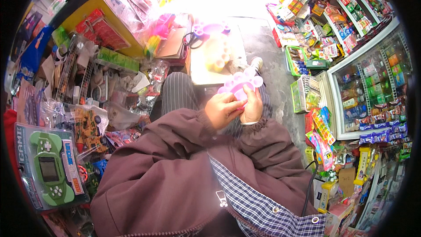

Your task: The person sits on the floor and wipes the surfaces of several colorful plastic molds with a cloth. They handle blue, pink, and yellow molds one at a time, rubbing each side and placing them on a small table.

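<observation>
Above my lap, my right hand [252, 105] grips a pink-lilac plastic piece [240, 85] with rounded lobes along its edge, thumb laid on its face. My left hand [221, 109] pinches the lower edge of the same piece, its fingertips meeting the right hand. Beyond my knees stands a low pale tabletop [200, 75], strongly overexposed. On it lies a yellow lobed piece [217, 56], and farther back a purple one [212, 29]. Black loop handles [193, 40], probably of scissors, rest near its left edge.
At left, packaged goods crowd close, including a green handheld game [49, 168] in a blister pack and a toy vehicle [87, 126]. An open cardboard box [172, 44] adjoins the tabletop. At right stand a glass-doored drinks fridge [371, 82], snack shelves [348, 16] and a green basket [296, 57].
</observation>
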Motion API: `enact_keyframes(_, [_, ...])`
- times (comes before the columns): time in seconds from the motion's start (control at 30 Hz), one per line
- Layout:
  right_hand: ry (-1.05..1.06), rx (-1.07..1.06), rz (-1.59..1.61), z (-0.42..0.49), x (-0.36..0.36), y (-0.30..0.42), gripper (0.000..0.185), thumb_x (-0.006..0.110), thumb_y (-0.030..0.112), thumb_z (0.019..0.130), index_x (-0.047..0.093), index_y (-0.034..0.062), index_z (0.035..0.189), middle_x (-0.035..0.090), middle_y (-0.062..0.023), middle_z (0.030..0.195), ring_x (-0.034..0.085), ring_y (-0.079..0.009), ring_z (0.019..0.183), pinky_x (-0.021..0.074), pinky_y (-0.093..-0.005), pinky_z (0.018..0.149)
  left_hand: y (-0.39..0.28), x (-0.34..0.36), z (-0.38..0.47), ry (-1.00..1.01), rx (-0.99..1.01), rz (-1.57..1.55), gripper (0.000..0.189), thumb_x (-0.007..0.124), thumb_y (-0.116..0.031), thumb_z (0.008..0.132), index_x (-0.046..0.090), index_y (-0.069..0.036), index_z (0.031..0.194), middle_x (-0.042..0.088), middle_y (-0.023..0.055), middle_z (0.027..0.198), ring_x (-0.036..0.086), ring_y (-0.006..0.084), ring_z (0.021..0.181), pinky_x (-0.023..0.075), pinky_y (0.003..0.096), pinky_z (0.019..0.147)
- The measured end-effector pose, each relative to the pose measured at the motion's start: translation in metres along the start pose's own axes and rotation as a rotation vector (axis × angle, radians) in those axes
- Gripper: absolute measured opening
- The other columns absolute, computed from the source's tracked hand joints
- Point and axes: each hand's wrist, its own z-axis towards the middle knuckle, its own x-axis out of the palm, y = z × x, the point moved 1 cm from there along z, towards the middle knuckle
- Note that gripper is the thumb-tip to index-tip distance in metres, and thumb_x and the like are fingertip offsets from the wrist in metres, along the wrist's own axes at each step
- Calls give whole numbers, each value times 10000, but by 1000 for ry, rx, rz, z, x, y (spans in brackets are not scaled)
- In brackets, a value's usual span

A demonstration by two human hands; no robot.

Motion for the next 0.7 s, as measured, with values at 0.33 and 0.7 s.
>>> enact_keyframes(0.33, [-65, 127, -195, 25, -19, -3, 503, 433, 378, 996, 433, 28, 1358, 612, -160, 1181, 648, -227, 968, 539, -278, 701, 101, -40, 43, -210, -13, 390, 139, 671, -97, 712, 674, -145, 843, 551, 21, 787, 555, 234, 782, 417, 380, 711])
enact_keyframes(0.7, [-38, 318, -353, 45, -29, -33, 454, 428, 331, 1004, 512, -30, 1264, 660, -163, 1085, 664, -199, 879, 511, -271, 697, 241, -44, 131, 185, -163, 645, 210, 606, -132, 808, 695, -133, 998, 614, 64, 972, 579, 282, 966, 456, 397, 835])
